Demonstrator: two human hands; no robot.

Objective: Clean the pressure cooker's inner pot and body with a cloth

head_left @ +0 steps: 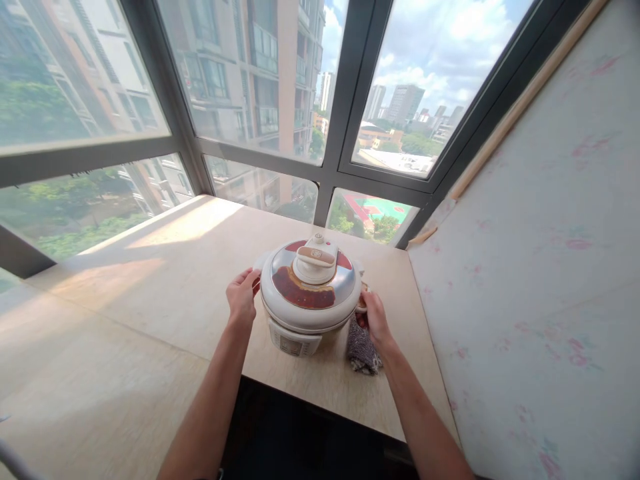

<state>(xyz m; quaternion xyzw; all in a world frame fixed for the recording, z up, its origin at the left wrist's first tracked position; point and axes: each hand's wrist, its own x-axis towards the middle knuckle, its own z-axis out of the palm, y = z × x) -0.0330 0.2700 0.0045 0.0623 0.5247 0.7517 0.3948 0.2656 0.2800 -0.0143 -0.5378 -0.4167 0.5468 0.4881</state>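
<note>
A white electric pressure cooker (307,320) stands upright on the pale wooden ledge, its control panel facing me. Its round lid (305,287), silver with red-brown patches and a raised central handle, is on top. My left hand (243,291) is closed around the handle on the cooker's left side. On the opposite side, my right hand (373,313) grips the right handle, fingers partly hidden behind it. Below my right hand lies a folded grey-purple cloth (363,347), close beside the cooker.
The wooden ledge (165,313) stretches to the left and back, sunlit in patches. Dark-framed windows (260,157) rise behind the cooker. A wall with floral paper (530,287) borders the ledge on the right.
</note>
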